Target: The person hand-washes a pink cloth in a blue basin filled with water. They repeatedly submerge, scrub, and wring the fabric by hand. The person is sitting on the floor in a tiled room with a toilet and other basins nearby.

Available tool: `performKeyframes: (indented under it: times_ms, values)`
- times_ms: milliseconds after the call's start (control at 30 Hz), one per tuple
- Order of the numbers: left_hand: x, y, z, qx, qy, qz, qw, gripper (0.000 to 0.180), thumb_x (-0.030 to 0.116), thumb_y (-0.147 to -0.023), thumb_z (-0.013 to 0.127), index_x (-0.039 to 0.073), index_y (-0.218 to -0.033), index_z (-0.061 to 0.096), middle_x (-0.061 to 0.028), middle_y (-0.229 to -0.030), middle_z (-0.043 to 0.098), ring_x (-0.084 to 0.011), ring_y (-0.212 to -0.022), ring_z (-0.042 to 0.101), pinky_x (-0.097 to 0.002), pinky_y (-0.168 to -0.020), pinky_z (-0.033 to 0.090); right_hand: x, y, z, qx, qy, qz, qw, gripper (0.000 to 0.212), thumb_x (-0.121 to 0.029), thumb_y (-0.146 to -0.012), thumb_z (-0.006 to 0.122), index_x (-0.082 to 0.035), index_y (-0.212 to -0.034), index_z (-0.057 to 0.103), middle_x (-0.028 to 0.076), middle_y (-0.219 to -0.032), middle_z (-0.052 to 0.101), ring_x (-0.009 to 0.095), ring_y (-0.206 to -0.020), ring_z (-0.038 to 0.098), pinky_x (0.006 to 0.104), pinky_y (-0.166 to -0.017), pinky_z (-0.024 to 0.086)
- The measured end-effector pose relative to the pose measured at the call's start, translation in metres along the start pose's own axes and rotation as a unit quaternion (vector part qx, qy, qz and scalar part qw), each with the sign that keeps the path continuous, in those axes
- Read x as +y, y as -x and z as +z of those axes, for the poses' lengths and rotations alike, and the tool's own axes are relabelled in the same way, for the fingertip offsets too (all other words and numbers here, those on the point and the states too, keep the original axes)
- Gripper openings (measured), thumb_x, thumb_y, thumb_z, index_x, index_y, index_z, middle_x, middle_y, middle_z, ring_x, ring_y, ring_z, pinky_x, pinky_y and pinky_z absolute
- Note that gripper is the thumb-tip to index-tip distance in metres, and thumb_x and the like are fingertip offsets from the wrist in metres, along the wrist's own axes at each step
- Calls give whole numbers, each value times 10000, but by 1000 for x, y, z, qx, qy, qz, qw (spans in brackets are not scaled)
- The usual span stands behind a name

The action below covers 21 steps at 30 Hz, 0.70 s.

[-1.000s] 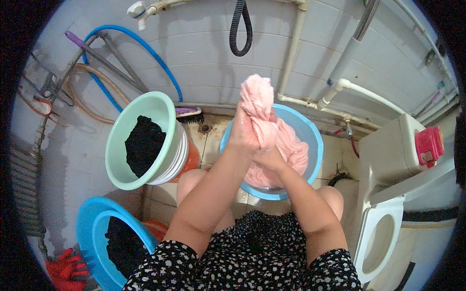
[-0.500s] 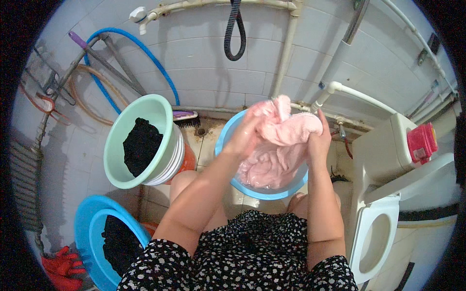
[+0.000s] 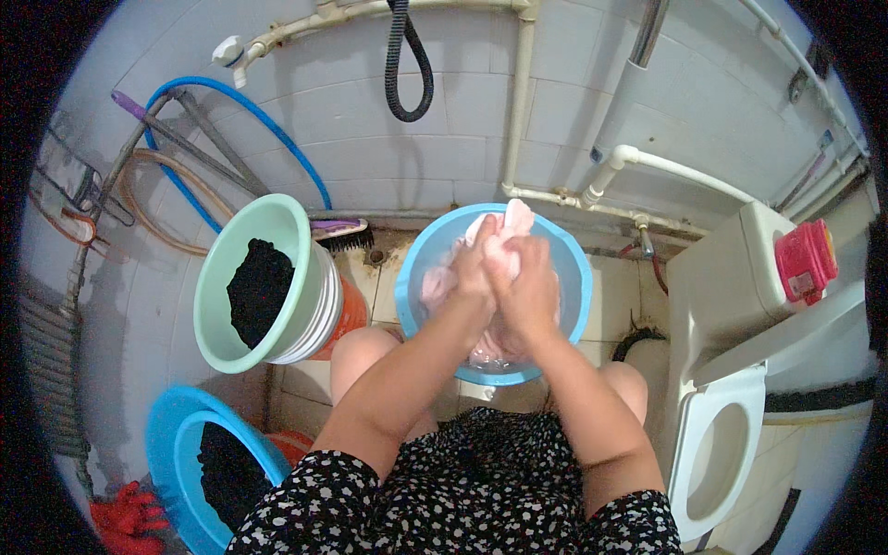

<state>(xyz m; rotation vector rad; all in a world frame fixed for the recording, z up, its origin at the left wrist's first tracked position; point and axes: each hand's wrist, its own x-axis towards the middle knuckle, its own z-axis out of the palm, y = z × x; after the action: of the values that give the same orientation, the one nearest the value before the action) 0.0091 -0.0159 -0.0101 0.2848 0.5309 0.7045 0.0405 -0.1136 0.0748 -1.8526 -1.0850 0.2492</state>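
Observation:
A light blue basin [image 3: 575, 277] stands on the floor between my knees, with wet pink cloth [image 3: 519, 216] and some water in it. Both hands are over the basin, close together, gripping a bunched part of this cloth. My left hand [image 3: 471, 270] wraps its left side, and my right hand [image 3: 529, 287] closes round it from the right. One end of the cloth sticks up above my fingers. The rest hangs down into the basin, partly hidden by my hands and wrists.
At left, a pale green basin [image 3: 212, 324] on a white-and-orange bucket [image 3: 346, 319] holds black cloth. Below it, another blue basin [image 3: 165, 453] also holds black cloth. A purple brush [image 3: 340, 231] lies by the wall. Red gloves [image 3: 128, 509] sit lower left; a toilet [image 3: 689, 444] stands right.
My hands have come together and lower over the basin, bunching the pink cloth that was spread between them. The view has shifted slightly.

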Motion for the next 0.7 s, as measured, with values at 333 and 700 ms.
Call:
performKeyframes:
  times_ms: [333, 700]
  values:
    - [11, 8, 1, 108, -209, 34, 971, 393, 356, -830, 580, -13, -965, 605, -138, -878, 637, -243, -745, 630, -370, -684, 517, 12, 7, 4, 11, 63, -130, 989, 170, -207, -820, 535, -39, -832, 558, 171, -814, 556, 372, -808, 535, 456, -733, 413]
    - [63, 30, 33, -54, -14, 28, 998, 296, 290, -848, 579, 40, -999, 532, -122, -924, 608, -244, -776, 623, -349, -644, 528, 53, -27, -14, -107, -283, 248, 921, 547, -402, -867, 473, -109, -1314, 354, 182, -1170, 540, 309, -1063, 525, 396, -879, 409]
